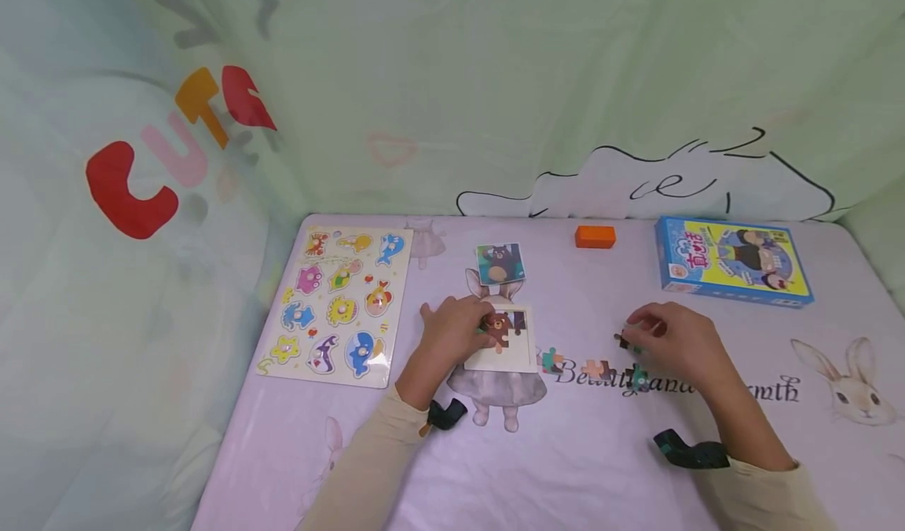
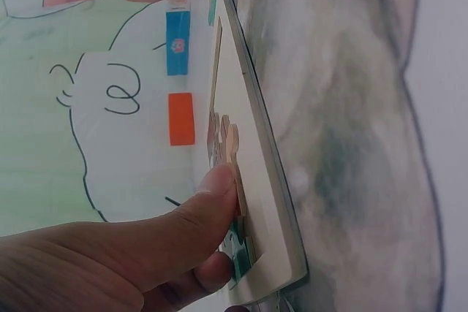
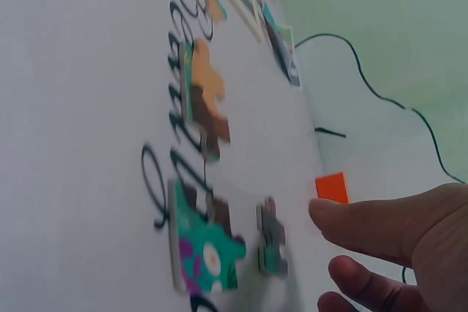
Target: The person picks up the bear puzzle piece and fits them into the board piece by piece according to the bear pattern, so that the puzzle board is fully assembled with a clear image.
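Left hand (image 1: pixel 456 328) pinches bear piece (image 1: pixel 500 330) on board (image 1: pixel 500 360); right hand (image 1: pixel 682 342), board's 3 o'clock, fingers slightly parted, empty, near loose piece (image 3: pixel 272 242).

The left hand (image 1: pixel 456 328) is touching bear pieces (image 1: pixel 501 330) in a pale tray (image 1: pixel 505 361) near a bear card (image 1: pixel 500 264), while the right hand (image 1: pixel 682 341) is reaching over a dark piece (image 1: pixel 622 342), an orange block (image 1: pixel 595 237) lying beyond.
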`<move>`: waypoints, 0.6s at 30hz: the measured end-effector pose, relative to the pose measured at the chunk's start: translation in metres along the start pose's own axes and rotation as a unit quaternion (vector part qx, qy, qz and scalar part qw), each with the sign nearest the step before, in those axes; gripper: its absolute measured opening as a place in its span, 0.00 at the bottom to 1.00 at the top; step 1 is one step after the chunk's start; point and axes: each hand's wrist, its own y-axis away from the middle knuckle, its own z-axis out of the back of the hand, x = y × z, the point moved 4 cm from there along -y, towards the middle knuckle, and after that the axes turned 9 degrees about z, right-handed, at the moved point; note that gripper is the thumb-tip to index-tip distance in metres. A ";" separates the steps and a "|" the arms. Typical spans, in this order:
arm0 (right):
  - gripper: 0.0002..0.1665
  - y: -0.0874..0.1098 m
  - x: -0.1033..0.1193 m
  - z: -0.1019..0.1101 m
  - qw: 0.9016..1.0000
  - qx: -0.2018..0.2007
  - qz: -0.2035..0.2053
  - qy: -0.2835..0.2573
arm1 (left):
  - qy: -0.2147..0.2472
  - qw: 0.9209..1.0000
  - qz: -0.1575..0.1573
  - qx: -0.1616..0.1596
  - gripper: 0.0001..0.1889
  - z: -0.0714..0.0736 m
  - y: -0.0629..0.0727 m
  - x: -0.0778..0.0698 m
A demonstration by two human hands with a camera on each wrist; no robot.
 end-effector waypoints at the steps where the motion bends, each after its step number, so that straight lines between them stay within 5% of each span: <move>1: 0.21 0.002 -0.003 0.000 1.000 0.003 -0.004 0.001 | -0.001 1.000 -0.001 -0.001 0.21 0.000 0.000 0.000; 18: 0.27 0.007 -0.023 -0.007 1.000 0.027 -0.003 0.000 | -0.011 1.000 -0.003 -0.005 0.23 0.000 0.002 -0.001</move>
